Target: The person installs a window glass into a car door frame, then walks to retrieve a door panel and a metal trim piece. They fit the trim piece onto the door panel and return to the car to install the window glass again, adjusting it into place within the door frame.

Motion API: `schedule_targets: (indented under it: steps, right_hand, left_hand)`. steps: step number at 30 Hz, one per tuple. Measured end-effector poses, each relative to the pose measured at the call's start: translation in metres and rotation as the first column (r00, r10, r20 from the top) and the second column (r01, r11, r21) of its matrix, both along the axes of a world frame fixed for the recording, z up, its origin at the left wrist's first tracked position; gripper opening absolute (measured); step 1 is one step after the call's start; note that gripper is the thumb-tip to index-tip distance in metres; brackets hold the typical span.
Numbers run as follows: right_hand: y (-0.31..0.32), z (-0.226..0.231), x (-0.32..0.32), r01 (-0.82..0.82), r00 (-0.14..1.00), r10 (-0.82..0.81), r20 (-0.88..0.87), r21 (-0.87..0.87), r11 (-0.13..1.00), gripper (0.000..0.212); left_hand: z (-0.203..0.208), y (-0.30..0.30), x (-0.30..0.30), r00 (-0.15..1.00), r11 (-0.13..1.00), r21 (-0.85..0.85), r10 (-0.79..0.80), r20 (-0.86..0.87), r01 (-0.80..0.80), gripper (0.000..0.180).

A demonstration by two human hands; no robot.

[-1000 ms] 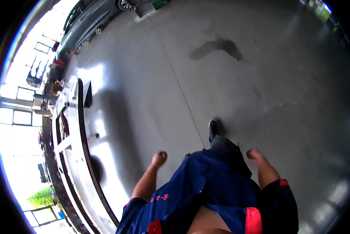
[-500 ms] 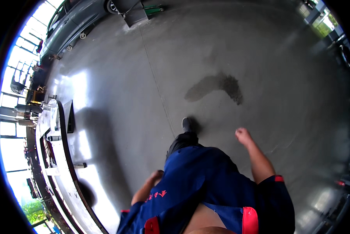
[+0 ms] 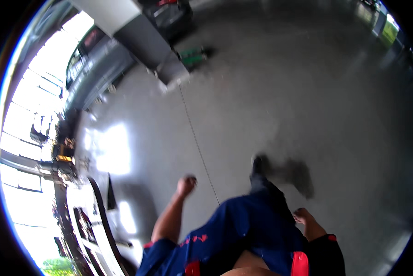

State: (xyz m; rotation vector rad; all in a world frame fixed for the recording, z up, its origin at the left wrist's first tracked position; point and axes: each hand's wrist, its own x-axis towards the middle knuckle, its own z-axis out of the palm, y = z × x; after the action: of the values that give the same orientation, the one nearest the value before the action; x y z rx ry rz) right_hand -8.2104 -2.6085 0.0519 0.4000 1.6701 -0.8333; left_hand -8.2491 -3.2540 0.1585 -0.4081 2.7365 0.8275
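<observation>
Smooth grey floor [image 3: 238,115] is gleaming under window light. Our left hand [image 3: 186,185] and right hand [image 3: 302,215] are hanging apart, fingers loosely curled; blur is hiding whether they are pinching anything. Between them, our navy, red-trimmed cloth shirt [image 3: 243,221] is draping softly. Beside our dark shoe [image 3: 257,164] an irregular, blotchy dark patch [image 3: 299,177] is showing, so we are wisest planting soles flat and clear of it. Beyond, a square grey-and-white pillar [image 3: 144,43] is standing.

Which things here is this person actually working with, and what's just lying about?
In use:
- left hand, loosely curled; nothing clearly held
- right hand, likewise, beside the dark trousers

Just around:
- grey car, upper left
- pillar in front of it
- green equipment by the pillar's foot
- white bench, lower left
- dark floor patch
</observation>
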Motion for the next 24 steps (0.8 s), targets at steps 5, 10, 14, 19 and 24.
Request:
schedule_targets:
  steps: [5, 10, 14, 19, 24]
  right_hand:
    - [-0.098, 0.052, -0.286, 0.048, 0.775, 0.026, -0.631, 0.100, 0.994, 0.027]
    - [-0.160, 0.147, -0.550, 0.117, 0.696, -0.241, -0.676, -0.225, 0.967, 0.022]
    - [-0.191, 0.133, -0.717, 0.143, 0.675, -0.330, -0.660, -0.322, 0.936, 0.017]
    - [-0.156, 0.081, -0.789, -0.071, 0.919, 0.157, -0.362, 0.240, 0.968, 0.018]
    - [-0.164, 0.103, -0.879, 0.496, 0.867, -0.494, -0.066, 0.002, 0.869, 0.023]
  left_hand:
    - [-0.016, -0.001, -0.024, 0.808, 0.949, 0.300, -0.255, 0.531, 0.102, 0.027]
    - [-0.053, -0.013, -0.135, 0.728, 0.946, 0.269, -0.057, 0.684, -0.179, 0.028]
    - [-0.082, -0.043, -0.299, 0.711, 0.966, 0.256, -0.146, 0.688, -0.049, 0.025]
    - [-0.133, -0.107, -0.582, 0.461, 0.468, -0.099, -0.775, 0.431, 0.878, 0.022]
    - [0.010, -0.147, -0.936, 0.960, 0.959, -0.048, -0.279, 0.037, 0.281, 0.026]
